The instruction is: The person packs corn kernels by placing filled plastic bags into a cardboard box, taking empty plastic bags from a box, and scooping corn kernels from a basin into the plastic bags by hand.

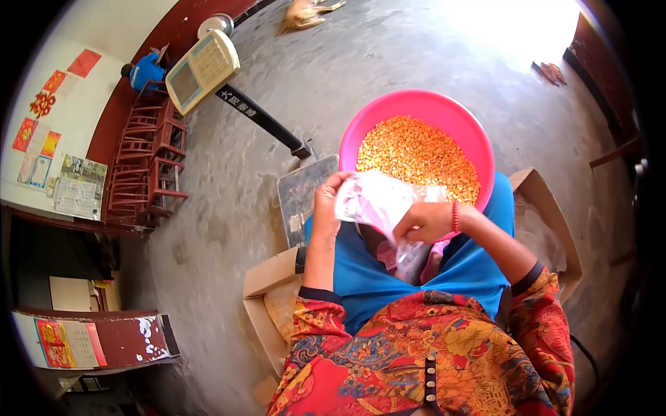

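A white and clear plastic bag (378, 200) is stretched between my two hands above my lap. My left hand (329, 200) pinches its left edge, thumb and fingers closed. Toward the lower right of the bag, my right hand (424, 222) is closed with crumpled clear plastic bunched below it; a red bead bracelet circles that wrist. Just beyond the bag stands a pink basin (483, 149) of orange-yellow kernels (416, 149) that look like corn. The bag covers the basin's near left part, and I cannot see what is inside the bag.
A platform scale (305, 191) with a tilted display (202, 73) stands left of the basin. Open cardboard boxes flank me, one at the left (267, 277) and one at the right (555, 222). Wooden chairs (142, 159), a person in blue (147, 71) and a lying animal (305, 14) are farther off.
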